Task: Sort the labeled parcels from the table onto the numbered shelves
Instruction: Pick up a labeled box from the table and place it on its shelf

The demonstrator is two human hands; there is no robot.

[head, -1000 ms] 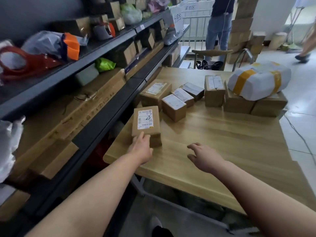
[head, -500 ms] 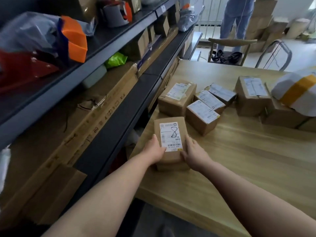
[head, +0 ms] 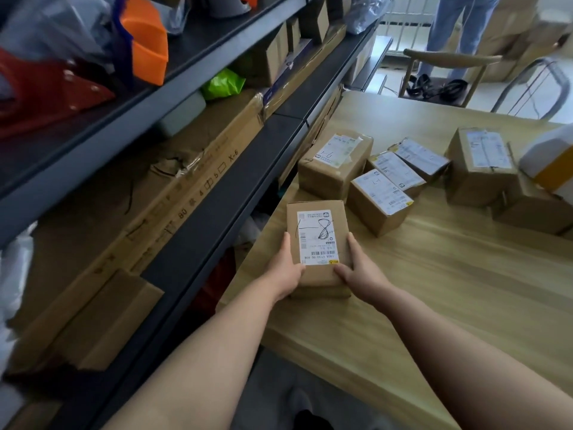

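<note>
A small brown cardboard parcel (head: 316,218) with a white label marked "1-8" in pen sits near the left edge of the wooden table (head: 449,290). My left hand (head: 286,271) grips its left side and near corner. My right hand (head: 356,271) grips its right side, thumb on top by the label. Several more labeled brown parcels (head: 333,172) lie further back on the table. The dark metal shelves (head: 217,193) run along the left, holding boxes and bags.
A long flat carton (head: 148,209) fills the middle shelf. Orange and red bags (head: 145,41) sit on the upper shelf. A white parcel with yellow tape (head: 548,156) tops boxes at the right. A person in jeans (head: 459,26) and a chair (head: 446,66) stand beyond the table.
My right hand came in from the bare table and took the parcel's right side, joining my left hand. The view has moved closer to the parcel.
</note>
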